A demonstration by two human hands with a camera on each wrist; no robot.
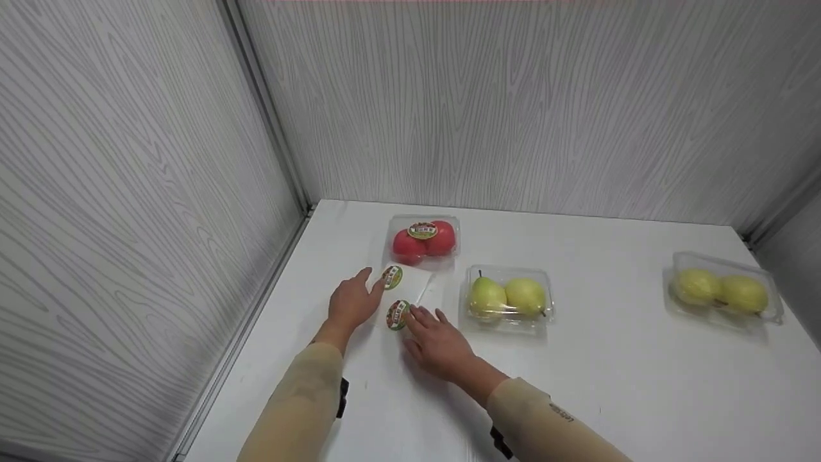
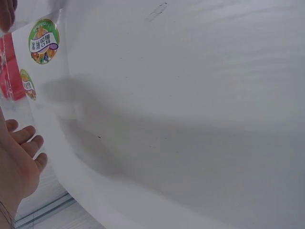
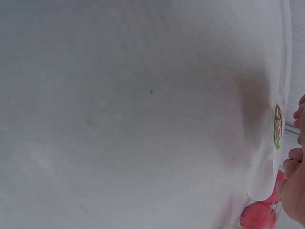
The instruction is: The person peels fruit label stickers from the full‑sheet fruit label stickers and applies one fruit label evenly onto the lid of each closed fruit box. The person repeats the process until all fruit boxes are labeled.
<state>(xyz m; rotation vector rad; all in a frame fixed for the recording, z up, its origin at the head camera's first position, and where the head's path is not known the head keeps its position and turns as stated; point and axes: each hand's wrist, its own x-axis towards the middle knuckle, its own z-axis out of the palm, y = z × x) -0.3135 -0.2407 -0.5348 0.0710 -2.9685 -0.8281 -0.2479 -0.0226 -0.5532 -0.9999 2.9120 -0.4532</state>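
Note:
A white backing sheet (image 1: 420, 289) lies flat on the white table (image 1: 609, 385) and carries two round green stickers. My left hand (image 1: 356, 298) rests with straight fingers on the sheet's left edge, beside the upper sticker (image 1: 392, 277). My right hand (image 1: 431, 330) lies low over the table, its fingertips at the edge of the lower sticker (image 1: 397, 314). Whether they grip it is unclear. The left wrist view shows my left hand (image 2: 19, 162) relaxed and a sticker (image 2: 44, 34) on the sheet. In the right wrist view my right hand's fingers (image 3: 296, 186) sit beside a sticker (image 3: 278, 126).
A clear box of red fruit (image 1: 423, 239) with a sticker on its lid stands just behind the sheet. A clear box of two green pears (image 1: 507, 298) sits right of the sheet, another pear box (image 1: 725, 292) far right. Grey wood-grain walls close the left and back.

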